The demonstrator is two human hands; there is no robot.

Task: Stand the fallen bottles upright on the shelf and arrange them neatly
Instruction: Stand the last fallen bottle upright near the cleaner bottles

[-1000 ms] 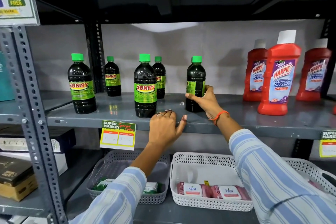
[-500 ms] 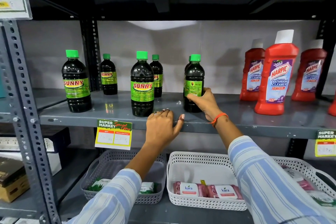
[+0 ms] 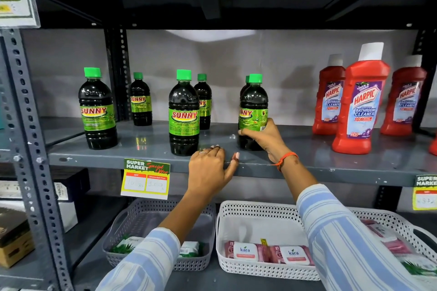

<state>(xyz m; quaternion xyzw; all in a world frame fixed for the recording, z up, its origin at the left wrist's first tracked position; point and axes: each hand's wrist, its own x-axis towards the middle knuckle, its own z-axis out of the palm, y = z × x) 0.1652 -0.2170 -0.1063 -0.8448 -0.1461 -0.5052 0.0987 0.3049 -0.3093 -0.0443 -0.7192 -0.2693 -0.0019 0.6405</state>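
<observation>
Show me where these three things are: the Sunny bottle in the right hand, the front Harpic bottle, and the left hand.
Sunny bottle [image 3: 253,106], head view, on its dark shoulder above the label.
Front Harpic bottle [image 3: 364,106], head view, on its purple label.
Left hand [image 3: 209,169], head view, on the back of the hand.

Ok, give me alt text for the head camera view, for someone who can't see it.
A person's right hand grips an upright green-capped Sunny bottle on a grey shelf, while the left hand rests on the shelf's front edge. Five more Sunny bottles stand upright around it, red Harpic bottles at right, baskets of wipes below.
</observation>
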